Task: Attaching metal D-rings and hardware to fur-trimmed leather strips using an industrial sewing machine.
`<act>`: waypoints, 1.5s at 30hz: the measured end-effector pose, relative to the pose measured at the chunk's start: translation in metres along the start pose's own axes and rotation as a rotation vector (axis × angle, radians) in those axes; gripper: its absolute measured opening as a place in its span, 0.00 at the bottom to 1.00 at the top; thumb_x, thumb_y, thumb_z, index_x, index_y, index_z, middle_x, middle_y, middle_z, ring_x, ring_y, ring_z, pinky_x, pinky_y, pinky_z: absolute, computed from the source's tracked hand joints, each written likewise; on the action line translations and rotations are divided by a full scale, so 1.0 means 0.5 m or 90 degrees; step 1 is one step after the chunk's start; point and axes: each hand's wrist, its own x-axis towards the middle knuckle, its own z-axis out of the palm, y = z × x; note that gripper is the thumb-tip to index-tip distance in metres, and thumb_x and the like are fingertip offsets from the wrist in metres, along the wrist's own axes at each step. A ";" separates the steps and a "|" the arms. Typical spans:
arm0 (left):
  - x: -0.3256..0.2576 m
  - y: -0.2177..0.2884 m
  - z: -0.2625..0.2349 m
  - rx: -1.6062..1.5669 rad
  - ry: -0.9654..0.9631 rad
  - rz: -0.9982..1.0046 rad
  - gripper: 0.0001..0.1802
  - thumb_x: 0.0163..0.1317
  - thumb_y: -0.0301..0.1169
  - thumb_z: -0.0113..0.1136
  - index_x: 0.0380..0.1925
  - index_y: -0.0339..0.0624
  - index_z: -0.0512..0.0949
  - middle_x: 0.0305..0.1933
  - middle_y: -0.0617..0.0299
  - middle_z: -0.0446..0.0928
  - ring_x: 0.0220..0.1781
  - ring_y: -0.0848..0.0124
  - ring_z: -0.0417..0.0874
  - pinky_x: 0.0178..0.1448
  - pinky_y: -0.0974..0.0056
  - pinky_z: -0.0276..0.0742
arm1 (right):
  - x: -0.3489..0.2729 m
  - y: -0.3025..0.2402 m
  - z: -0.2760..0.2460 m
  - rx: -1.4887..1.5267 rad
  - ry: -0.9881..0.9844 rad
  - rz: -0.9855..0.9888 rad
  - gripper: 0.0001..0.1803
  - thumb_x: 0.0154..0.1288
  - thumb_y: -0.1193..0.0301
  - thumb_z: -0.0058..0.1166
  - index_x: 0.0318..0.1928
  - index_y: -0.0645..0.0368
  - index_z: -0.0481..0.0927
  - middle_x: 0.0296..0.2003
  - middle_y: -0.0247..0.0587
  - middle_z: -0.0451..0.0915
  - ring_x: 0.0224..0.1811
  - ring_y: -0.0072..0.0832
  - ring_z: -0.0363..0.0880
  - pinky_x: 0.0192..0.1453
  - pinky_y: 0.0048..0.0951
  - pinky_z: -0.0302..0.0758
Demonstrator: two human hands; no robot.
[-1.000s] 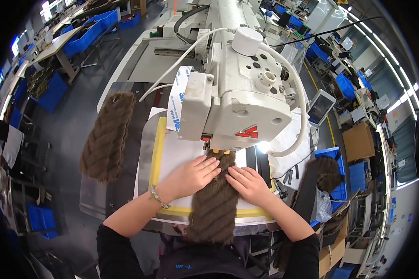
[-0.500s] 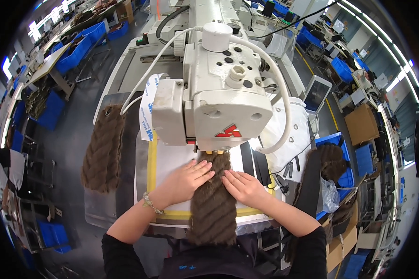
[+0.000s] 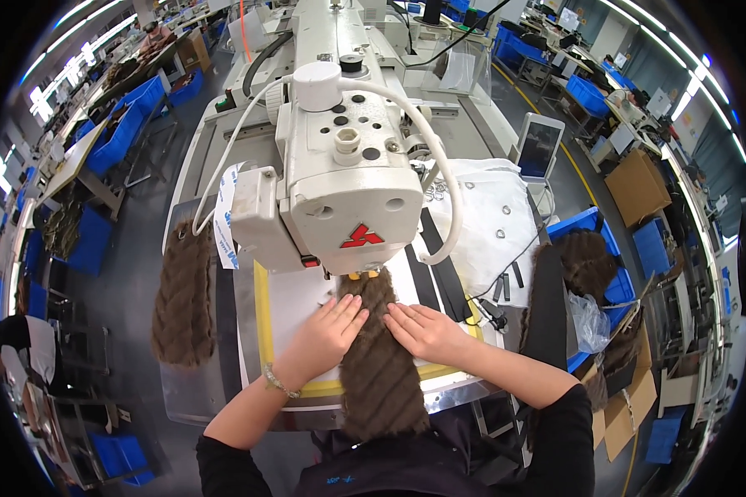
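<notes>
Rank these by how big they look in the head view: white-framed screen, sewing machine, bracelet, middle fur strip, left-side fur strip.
1. Sewing machine
2. Middle fur strip and left-side fur strip: not ranked; the middle one seems nearer the camera and is partly covered
3. White-framed screen
4. Bracelet

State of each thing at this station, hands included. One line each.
Fur strip: lying lengthwise, far end under the machine head
Left hand: open, fingers resting on the strip's left side
Right hand: open, fingers resting on the strip's right side
Machine head: above the strip; running or stopped unclear
Second fur piece: lying flat, untouched
White-framed screen: propped up; on or off unclear
Blue bin: open, holding fur
Cardboard box: open
</notes>
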 end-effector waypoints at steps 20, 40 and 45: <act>-0.002 0.038 0.007 0.139 -0.018 -0.008 0.21 0.61 0.29 0.51 0.54 0.33 0.77 0.60 0.45 0.77 0.62 0.56 0.78 0.63 0.54 0.75 | -0.023 0.098 -0.077 0.266 -0.125 0.397 0.12 0.49 0.67 0.68 0.32 0.52 0.77 0.31 0.34 0.73 0.40 0.35 0.77 0.47 0.36 0.71; -0.007 0.034 -0.015 0.045 -0.002 -0.047 0.19 0.59 0.26 0.53 0.51 0.37 0.79 0.59 0.51 0.78 0.62 0.60 0.78 0.62 0.55 0.75 | -0.194 0.376 -0.046 0.345 -0.067 0.718 0.09 0.53 0.74 0.65 0.31 0.65 0.80 0.33 0.46 0.79 0.35 0.34 0.78 0.42 0.32 0.75; -0.003 0.033 -0.019 0.025 0.009 -0.040 0.19 0.59 0.25 0.53 0.51 0.39 0.80 0.60 0.51 0.78 0.62 0.60 0.79 0.62 0.55 0.75 | -0.186 0.395 -0.051 0.314 -0.145 0.676 0.08 0.52 0.74 0.64 0.29 0.66 0.80 0.28 0.48 0.80 0.32 0.36 0.80 0.39 0.34 0.75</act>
